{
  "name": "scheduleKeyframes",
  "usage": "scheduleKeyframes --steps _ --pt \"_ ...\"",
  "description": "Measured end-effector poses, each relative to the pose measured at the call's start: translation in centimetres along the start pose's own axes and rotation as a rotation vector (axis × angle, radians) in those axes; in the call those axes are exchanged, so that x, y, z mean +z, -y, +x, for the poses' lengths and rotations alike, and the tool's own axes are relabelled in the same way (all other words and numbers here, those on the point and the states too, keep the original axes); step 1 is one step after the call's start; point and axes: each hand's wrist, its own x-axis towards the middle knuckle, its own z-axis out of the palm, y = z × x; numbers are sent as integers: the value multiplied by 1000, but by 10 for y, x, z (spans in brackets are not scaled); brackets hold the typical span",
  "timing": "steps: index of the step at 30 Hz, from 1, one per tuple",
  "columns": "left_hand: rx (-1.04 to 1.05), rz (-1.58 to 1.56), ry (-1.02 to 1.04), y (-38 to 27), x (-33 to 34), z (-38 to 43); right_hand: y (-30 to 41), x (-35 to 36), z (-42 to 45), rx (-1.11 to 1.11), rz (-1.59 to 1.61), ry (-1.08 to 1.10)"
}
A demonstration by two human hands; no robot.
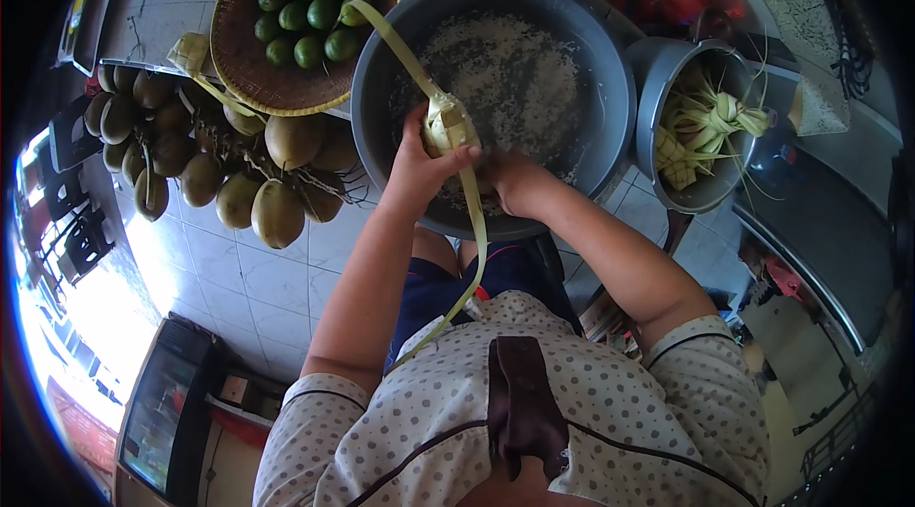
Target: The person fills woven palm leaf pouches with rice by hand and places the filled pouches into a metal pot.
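My left hand (pixel 422 171) grips a woven palm-leaf ketupat pouch (pixel 446 122) above the near left side of a grey plastic basin (pixel 620 128). White grains cling to the pouch. One long leaf strip (pixel 473 210) trails from it over my lap, and another runs up towards the basket. Wet rice grains (pixel 543 71) are spread across the basin floor. Just right of the pouch, my right hand (pixel 520 182) reaches low into the basin. Its fingers are in shadow and partly hidden, so their hold is unclear.
Left of the basin stands a woven basket (pixel 223 42) of green limes (pixel 307 12). A ketupat pouch (pixel 189 53) lies beside it. Bunched young coconuts (pixel 279 210) hang near the table edge. At right, a metal pot (pixel 647 107) holds woven pouches (pixel 675 157) with long loose strips.
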Motion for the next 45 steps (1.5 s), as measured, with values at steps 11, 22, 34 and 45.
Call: scheduleKeyframes --steps 11,22,34,45 --pt "15 233 -24 18 14 4 28 -80 -31 -101 640 -536" --pt "-38 196 -18 7 20 0 50 -81 -28 -219 187 -793" --pt "95 -119 170 -6 12 -8 36 -77 -27 -210 439 -710" --pt "14 39 49 3 7 -2 4 0 2 134 45 -27"
